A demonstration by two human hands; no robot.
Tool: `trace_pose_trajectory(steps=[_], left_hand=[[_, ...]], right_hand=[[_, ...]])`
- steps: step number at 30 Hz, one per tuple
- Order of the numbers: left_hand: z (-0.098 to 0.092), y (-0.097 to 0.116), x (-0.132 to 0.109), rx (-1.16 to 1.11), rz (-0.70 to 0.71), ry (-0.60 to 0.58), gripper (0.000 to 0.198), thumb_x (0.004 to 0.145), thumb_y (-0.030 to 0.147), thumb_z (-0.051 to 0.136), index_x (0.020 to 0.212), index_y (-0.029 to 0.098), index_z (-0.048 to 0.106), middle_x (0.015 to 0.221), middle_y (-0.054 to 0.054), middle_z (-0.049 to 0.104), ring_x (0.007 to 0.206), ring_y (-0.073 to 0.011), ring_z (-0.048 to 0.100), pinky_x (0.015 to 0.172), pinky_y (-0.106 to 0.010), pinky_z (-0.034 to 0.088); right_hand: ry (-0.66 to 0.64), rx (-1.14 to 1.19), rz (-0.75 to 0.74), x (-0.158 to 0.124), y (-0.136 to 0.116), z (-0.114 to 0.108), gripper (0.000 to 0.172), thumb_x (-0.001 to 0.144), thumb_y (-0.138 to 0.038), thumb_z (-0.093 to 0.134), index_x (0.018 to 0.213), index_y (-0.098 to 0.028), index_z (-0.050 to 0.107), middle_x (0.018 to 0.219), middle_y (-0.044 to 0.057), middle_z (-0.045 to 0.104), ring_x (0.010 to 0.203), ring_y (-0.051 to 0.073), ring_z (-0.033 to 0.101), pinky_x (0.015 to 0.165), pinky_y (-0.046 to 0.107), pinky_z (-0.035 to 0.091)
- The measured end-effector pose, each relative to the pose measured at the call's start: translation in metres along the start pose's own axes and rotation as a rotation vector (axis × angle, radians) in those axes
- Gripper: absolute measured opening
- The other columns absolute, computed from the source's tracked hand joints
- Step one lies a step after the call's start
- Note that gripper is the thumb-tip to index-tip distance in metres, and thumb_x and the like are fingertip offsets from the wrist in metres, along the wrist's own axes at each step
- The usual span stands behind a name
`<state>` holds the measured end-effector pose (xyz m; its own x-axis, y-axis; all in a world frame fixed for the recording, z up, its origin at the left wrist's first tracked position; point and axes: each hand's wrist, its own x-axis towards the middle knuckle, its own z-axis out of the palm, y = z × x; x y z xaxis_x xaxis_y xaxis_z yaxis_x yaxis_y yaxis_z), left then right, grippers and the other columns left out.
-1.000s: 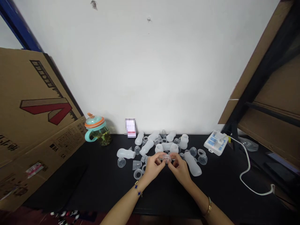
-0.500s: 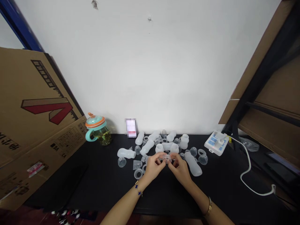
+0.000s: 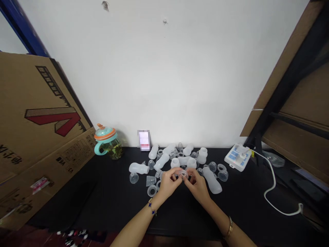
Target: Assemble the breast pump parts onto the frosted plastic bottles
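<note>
Between my left hand [image 3: 169,181] and my right hand [image 3: 196,181] is a clear plastic ring [image 3: 183,174], pinched by the fingers of both. Whether a nipple sits inside the ring is too small to tell. Behind the hands stand white bottle bodies, one [image 3: 175,163] near my left fingers and one [image 3: 191,163] near my right. A white bottle [image 3: 212,180] lies to the right of my right hand. Left of my left hand lie a loose ring [image 3: 151,190], a clear cup-shaped piece [image 3: 150,180] and another white bottle [image 3: 138,168].
More bottles, rings and clear domed caps [image 3: 222,175] are spread over the black table [image 3: 115,202]. A teal-lidded glass jug [image 3: 109,144] stands at the back left by a cardboard box [image 3: 51,137]. At right are a white case [image 3: 238,157] and a white cable [image 3: 273,181].
Hardly anything differs. The whole view has shifted very slightly, while both hands keep hold of the ring in the same place.
</note>
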<state>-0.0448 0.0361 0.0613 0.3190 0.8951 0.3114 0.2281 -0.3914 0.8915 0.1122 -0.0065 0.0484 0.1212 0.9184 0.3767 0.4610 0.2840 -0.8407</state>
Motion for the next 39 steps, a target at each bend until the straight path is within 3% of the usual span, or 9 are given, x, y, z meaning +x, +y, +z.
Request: trace_pose_trajectory(steps=[8, 15, 23, 28, 34, 39], left_hand=[[-0.0010, 0.0007, 0.0006, 0.041, 0.020, 0.007, 0.023, 0.080, 0.022, 0.063, 0.097, 0.015, 0.076, 0.053, 0.005, 0.052, 0.044, -0.0069, 0.038, 0.046, -0.019, 0.029], [-0.0008, -0.0009, 0.0002, 0.041, 0.029, 0.020, 0.023, 0.081, 0.024, 0.063, 0.097, 0.016, 0.077, 0.058, 0.002, 0.060, 0.043, -0.0069, 0.039, 0.044, -0.019, 0.030], [0.0005, -0.0052, -0.0001, 0.166, 0.180, 0.045, 0.023, 0.086, 0.022, 0.060, 0.102, 0.018, 0.077, 0.086, -0.004, 0.075, 0.049, -0.0088, 0.050, 0.051, -0.021, 0.041], [0.0004, -0.0064, -0.0022, 0.281, 0.245, 0.063, 0.027, 0.086, 0.020, 0.058, 0.108, 0.020, 0.075, 0.085, -0.003, 0.074, 0.050, -0.0096, 0.052, 0.054, -0.022, 0.044], [0.0004, -0.0067, -0.0027, 0.252, 0.176, 0.002, 0.035, 0.085, 0.023, 0.059, 0.119, 0.022, 0.068, 0.070, 0.001, 0.070, 0.051, -0.0118, 0.058, 0.056, -0.022, 0.048], [0.0027, -0.0079, -0.0037, 0.207, 0.132, -0.016, 0.029, 0.087, 0.024, 0.058, 0.115, 0.022, 0.063, 0.066, 0.003, 0.069, 0.051, -0.0121, 0.061, 0.053, -0.021, 0.046]], right_hand=[[-0.015, -0.020, -0.010, -0.0012, 0.0011, -0.0005, 0.016, 0.090, -0.037, 0.060, 0.098, -0.023, 0.059, 0.076, -0.002, 0.067, 0.048, 0.012, 0.049, 0.046, 0.024, 0.035], [-0.017, -0.013, -0.001, -0.0006, 0.0018, 0.0009, 0.017, 0.089, -0.037, 0.061, 0.098, -0.023, 0.057, 0.074, -0.002, 0.065, 0.048, 0.011, 0.049, 0.046, 0.024, 0.035], [-0.071, 0.010, 0.016, -0.0002, 0.0001, -0.0003, 0.016, 0.093, -0.037, 0.057, 0.101, -0.023, 0.054, 0.080, -0.002, 0.065, 0.051, 0.012, 0.050, 0.048, 0.024, 0.035], [-0.088, 0.026, 0.027, 0.0001, -0.0002, -0.0008, 0.018, 0.093, -0.038, 0.057, 0.104, -0.023, 0.055, 0.086, 0.000, 0.068, 0.052, 0.012, 0.051, 0.050, 0.025, 0.037], [-0.047, 0.057, 0.027, 0.0006, 0.0019, -0.0007, 0.022, 0.093, -0.040, 0.057, 0.105, -0.023, 0.055, 0.088, 0.001, 0.069, 0.052, 0.013, 0.052, 0.049, 0.025, 0.037], [-0.037, 0.046, 0.038, 0.0007, 0.0002, -0.0013, 0.022, 0.091, -0.040, 0.058, 0.105, -0.023, 0.055, 0.086, 0.001, 0.070, 0.050, 0.013, 0.051, 0.047, 0.025, 0.036]])
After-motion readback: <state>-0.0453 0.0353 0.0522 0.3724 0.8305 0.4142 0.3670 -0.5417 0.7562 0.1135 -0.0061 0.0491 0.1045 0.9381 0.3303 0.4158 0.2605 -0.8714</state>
